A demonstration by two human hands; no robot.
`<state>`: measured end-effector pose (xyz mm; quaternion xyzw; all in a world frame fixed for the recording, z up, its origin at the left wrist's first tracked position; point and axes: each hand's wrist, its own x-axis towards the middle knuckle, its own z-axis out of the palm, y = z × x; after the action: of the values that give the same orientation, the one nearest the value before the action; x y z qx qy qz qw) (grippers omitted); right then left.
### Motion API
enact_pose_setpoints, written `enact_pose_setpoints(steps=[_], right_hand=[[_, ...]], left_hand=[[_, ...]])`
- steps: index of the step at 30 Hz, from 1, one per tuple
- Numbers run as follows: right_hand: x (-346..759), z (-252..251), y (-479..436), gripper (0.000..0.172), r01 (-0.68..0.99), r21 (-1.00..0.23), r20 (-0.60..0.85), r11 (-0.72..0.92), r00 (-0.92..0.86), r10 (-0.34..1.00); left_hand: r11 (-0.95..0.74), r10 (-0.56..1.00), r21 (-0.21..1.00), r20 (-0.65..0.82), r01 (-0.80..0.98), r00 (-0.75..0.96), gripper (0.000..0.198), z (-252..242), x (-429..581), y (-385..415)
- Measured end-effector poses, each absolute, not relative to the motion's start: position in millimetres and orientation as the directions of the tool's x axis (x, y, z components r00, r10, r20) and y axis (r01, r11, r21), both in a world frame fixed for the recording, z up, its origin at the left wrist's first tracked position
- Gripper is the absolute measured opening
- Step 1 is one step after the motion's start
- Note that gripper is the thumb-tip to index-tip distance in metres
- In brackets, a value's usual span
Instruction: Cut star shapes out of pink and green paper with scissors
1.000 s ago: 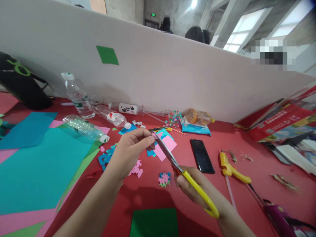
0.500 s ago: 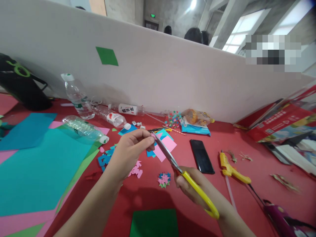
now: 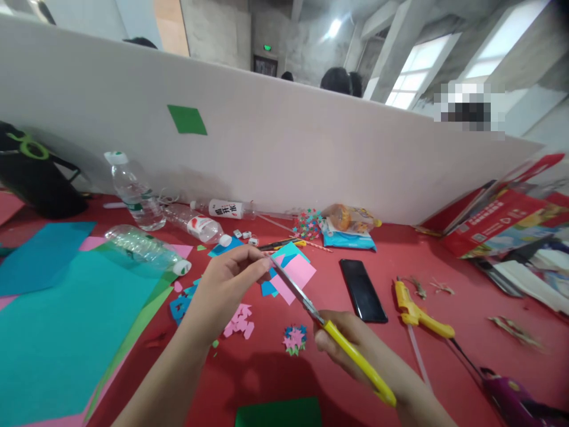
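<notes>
My right hand (image 3: 340, 338) is closed round the yellow handles of a pair of scissors (image 3: 299, 292), whose blades point up and left and look nearly closed. Their tips meet the fingertips of my left hand (image 3: 229, 284), which is pinched on a tiny piece of pink paper, mostly hidden by the fingers. Below the blades lies a small heap of pink, blue and green paper stars (image 3: 294, 339). Pink paper scraps (image 3: 240, 322) are scattered beside my left wrist. Behind the scissors rest square paper sheets (image 3: 302, 271) in pink and blue.
Plastic bottles (image 3: 204, 226) stand and lie at the back left, near large coloured sheets (image 3: 80, 332). A phone (image 3: 362, 290), a yellow glue gun (image 3: 409, 305) and its cord are on the right. A white partition (image 3: 275, 154) borders the red table.
The view has tilted up slightly, so the table things sit lower. The scissor blades have closed further at my left fingertips. Both hands keep their holds.
</notes>
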<state>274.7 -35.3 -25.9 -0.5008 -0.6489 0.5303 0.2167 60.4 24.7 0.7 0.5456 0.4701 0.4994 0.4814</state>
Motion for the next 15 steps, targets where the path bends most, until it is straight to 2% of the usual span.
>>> enact_pose_setpoints(steps=[9, 15], right_hand=[[285.6, -33.8, -28.5, 0.056, 0.439, -0.898, -0.221, -0.018, -0.416, 0.882], [289.1, -38.8, -29.1, 0.049, 0.416, -0.909, -0.199, -0.006, -0.423, 0.884]], left_hand=[[-0.091, 0.995, 0.991, 0.093, 0.102, -0.018, 0.014, -10.2, 60.6, 29.7], [-0.116, 0.993, 0.988, 0.117, 0.102, -0.004, 0.011, -15.1, 58.3, 30.7]])
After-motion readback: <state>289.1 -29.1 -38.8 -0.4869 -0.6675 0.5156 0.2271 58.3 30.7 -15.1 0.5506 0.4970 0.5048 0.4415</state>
